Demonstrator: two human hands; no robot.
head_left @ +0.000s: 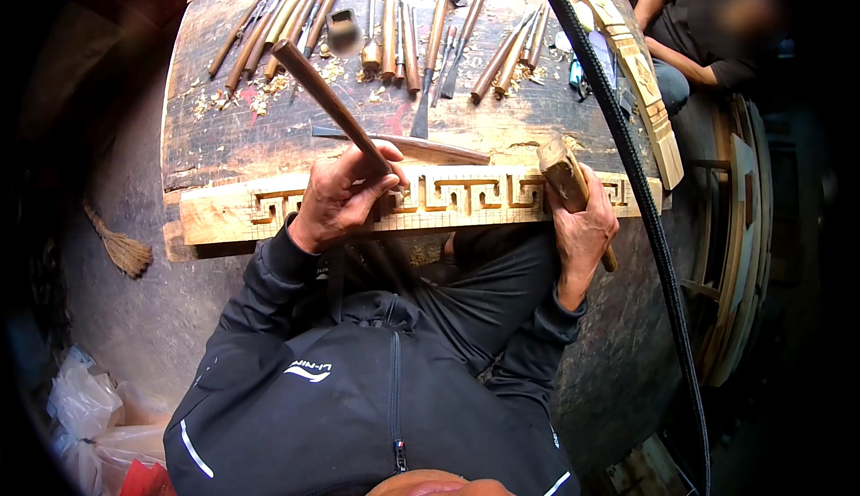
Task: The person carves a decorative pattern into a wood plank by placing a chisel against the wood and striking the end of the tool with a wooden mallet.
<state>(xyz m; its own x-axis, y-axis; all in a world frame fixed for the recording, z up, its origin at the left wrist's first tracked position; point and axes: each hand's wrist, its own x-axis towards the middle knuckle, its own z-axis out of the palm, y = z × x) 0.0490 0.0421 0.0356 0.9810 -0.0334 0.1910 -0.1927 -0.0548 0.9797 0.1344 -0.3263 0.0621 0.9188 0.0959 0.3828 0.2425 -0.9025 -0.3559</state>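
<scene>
My left hand (333, 200) is closed round a wood-handled chisel (324, 100), which leans with its handle end up and to the left. Its lower end meets the carved board (215, 215), though my fingers hide the tip. Across that long pale board runs a cut key-like pattern over pencilled grid lines. At the board's right part, my right hand (584, 227) grips a wooden mallet (561, 170) by its handle, its block-shaped head pointing away from me. Just beyond the board lies another chisel (439, 148), blade to the left.
Several chisels (296, 17) and a small dark plane (342, 30) lie among shavings on the workbench (202, 138). A black cable (640, 173) hangs down the right side. Another person (690, 39) sits at the far right. A straw brush (125, 252) is on the floor.
</scene>
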